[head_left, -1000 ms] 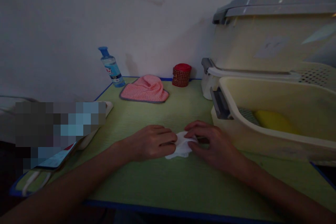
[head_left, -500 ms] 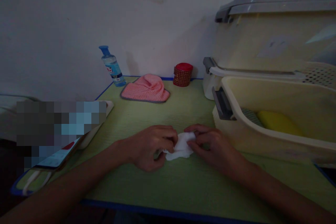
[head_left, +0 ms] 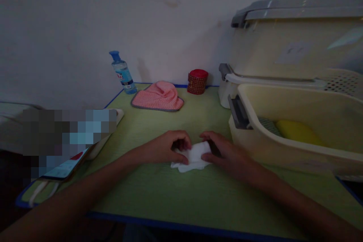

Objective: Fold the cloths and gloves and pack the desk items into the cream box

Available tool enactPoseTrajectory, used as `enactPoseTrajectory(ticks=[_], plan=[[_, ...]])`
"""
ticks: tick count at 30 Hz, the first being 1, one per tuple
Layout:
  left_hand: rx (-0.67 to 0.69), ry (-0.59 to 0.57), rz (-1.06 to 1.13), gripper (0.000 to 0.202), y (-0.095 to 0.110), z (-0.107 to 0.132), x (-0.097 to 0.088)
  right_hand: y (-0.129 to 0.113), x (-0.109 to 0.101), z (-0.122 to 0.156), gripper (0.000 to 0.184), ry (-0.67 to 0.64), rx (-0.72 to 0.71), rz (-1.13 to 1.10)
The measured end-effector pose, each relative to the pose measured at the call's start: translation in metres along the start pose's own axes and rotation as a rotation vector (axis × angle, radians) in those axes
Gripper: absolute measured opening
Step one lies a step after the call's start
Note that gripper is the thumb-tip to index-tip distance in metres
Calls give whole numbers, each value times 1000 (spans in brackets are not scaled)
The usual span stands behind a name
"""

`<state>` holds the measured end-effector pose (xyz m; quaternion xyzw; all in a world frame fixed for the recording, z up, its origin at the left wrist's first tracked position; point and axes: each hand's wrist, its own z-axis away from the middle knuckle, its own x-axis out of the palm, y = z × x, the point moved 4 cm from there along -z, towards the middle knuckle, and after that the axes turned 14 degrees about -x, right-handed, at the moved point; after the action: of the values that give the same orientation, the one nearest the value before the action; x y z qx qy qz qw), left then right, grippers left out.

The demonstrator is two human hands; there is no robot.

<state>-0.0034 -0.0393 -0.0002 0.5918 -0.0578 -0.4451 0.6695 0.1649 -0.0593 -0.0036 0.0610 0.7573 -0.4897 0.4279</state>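
A small, folded or rolled white tissue-like piece [head_left: 197, 153] rests on the green tabletop, with a loose, uneven flap spread along its front. At its left end, my left hand [head_left: 172, 149] curls over it, thumb in front and fingers behind. My right hand [head_left: 224, 153] grips the opposite end between thumb and fingers. Whether the white piece is paper or thin cloth I cannot tell.
A pink cloth [head_left: 159, 96], a blue bottle [head_left: 124, 75] and a red-lidded round box [head_left: 197, 82] stand along the wall. To the right are cream bins [head_left: 283, 155], the nearer holding something yellow [head_left: 297, 130]. A phone [head_left: 61, 170] leans at the left.
My left hand has turned and its pinch has shifted, thumb now along the front. The white piece lies flatter and more compact, its flap reaching further left. My right hand keeps its end.
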Motion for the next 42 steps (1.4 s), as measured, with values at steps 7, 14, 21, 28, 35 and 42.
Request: enactPoseTrajectory(ticks=[7, 14, 21, 28, 35, 42], plan=[[-14, -4, -52, 51, -1, 1, 4, -9, -5, -4, 17, -10, -85, -55], [-69, 31, -80, 29, -4, 0, -2, -18, -14, -5, 18, 220, -242, -93], [-149, -82, 129, 28, -9, -2, -5, -11, -8, -7, 10, 224, -159, -305], [10, -304, 545, 44, 6, 8, 6, -26, -11, -4, 21, 367, -157, -804], [-56, -273, 558, 50, 5, 8, 10, -21, -9, -3, 18, 418, -149, -786], [-71, -487, 630, 53, 9, 10, 23, -32, -8, -3, 19, 337, -176, -703]])
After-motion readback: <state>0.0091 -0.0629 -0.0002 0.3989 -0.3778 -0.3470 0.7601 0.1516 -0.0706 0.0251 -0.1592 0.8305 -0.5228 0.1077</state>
